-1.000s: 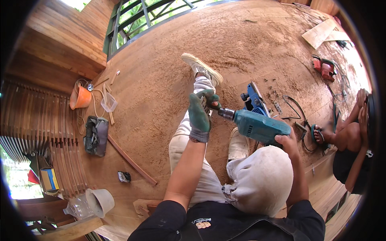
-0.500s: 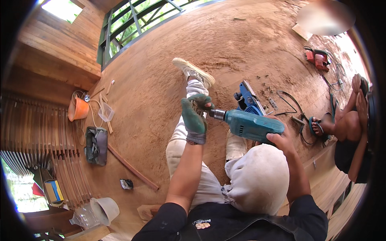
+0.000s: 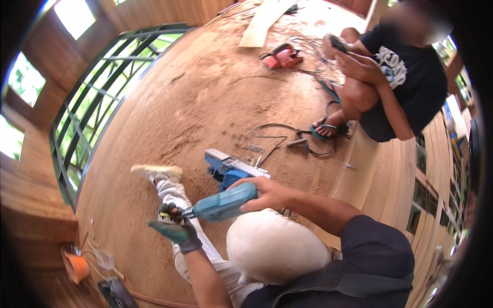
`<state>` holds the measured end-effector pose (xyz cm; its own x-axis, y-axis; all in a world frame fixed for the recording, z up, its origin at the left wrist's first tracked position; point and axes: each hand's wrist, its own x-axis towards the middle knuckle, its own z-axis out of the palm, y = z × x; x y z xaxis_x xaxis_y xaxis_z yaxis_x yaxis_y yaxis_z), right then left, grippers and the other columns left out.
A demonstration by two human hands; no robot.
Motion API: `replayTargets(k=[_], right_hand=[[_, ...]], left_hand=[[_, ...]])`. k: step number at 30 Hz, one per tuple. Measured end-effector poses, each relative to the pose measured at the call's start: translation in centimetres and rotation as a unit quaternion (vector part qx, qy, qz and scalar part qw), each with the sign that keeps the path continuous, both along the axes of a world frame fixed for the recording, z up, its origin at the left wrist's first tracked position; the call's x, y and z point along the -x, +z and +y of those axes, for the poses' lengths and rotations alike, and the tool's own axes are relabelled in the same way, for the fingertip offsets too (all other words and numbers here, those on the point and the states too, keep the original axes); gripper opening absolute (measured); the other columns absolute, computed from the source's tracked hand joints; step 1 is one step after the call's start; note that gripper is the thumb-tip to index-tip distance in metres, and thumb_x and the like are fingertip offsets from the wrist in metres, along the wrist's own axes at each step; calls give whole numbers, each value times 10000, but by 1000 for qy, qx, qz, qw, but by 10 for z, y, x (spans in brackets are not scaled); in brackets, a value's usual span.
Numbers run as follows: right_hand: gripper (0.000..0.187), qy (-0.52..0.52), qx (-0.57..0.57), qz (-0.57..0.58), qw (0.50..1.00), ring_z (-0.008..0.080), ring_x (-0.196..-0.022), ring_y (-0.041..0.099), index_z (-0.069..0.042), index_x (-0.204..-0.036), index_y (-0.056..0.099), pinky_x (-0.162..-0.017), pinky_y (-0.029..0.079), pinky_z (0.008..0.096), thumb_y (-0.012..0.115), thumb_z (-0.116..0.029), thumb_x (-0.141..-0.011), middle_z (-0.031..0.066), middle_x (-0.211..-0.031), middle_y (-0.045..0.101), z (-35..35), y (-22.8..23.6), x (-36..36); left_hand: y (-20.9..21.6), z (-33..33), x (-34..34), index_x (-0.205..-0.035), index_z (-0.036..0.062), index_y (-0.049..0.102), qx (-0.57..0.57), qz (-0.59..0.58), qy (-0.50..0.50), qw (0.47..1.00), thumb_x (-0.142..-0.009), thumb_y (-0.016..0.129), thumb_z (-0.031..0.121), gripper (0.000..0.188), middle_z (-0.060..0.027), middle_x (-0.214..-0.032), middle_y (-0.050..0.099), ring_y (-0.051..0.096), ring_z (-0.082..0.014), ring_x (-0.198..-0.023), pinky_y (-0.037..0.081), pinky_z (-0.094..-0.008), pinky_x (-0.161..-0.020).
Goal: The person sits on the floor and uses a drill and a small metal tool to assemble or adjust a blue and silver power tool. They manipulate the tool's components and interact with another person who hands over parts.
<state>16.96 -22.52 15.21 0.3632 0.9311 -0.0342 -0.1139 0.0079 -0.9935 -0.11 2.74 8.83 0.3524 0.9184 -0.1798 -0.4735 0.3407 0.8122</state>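
A teal power drill (image 3: 224, 203) is in my bare right hand (image 3: 264, 193), which wraps round its rear end. Its chuck points left toward my left hand (image 3: 174, 226), which wears a green and grey work glove. The gloved fingers curl round a small pale and yellowish object by the chuck; its kind I cannot make out. My bent knee in white cloth (image 3: 277, 246) rises just below the drill. Beyond the drill, a blue electric planer (image 3: 231, 167) lies on the dusty floor.
At the right a co-worker (image 3: 405, 77) sits in sandals, holding a dark object. A red power tool (image 3: 282, 56) with cables and a pale board (image 3: 264, 23) lie farther off. Planks (image 3: 375, 174) stretch along the right. An orange bucket (image 3: 77, 268) stands at the lower left.
My view has swung to the right, bringing the co-worker fully into sight. The drill stays in my right hand, and my gloved left hand is turned more palm up by the chuck.
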Motion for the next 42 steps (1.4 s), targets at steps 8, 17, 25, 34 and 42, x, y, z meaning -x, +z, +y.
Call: replayTargets(k=[8,17,25,34,42], right_hand=[[532,-18,38,-82,996,179,-1051,664,-25,-1288,628,-957,515,335,807,-202,-819,110,-1111,717,-11,15,-5],[593,-181,-32,247,951,232,-962,699,24,-1295,595,-833,586,366,749,-255,-795,147,-1122,703,-87,-13,-9],[690,-345,-21,332,878,280,-739,704,14,-1220,623,-682,611,398,638,-546,-816,157,-958,710,-155,-76,7],[637,-403,-17,417,815,286,-791,702,-3,-1205,630,-755,599,433,634,-517,-829,171,-1003,704,-198,-115,19],[618,-452,33,438,777,277,-778,689,3,-1225,604,-751,588,430,599,-500,-868,174,-994,694,-200,-142,23]], left_hand=[[-27,4,-12,-866,152,636,99,-51,-44,993,-1001,668,253,172,64,-710,581,525,-42,-591,433,-213,-534],[-34,6,-22,-792,142,524,338,-243,-271,868,-1038,581,340,321,63,-661,407,304,-55,-505,298,-239,-494],[-7,-35,-53,-1179,81,681,336,-227,-295,865,-1024,539,470,442,-79,-973,688,678,-222,-827,598,-409,-758],[-22,-55,-97,-1242,86,648,323,-149,-350,867,-1047,528,384,375,-45,-1024,693,687,-204,-902,628,-412,-791],[-48,-63,-109,-1320,116,623,315,-145,-378,858,-1049,510,416,420,-100,-1202,710,689,-278,-1109,553,-510,-975]])
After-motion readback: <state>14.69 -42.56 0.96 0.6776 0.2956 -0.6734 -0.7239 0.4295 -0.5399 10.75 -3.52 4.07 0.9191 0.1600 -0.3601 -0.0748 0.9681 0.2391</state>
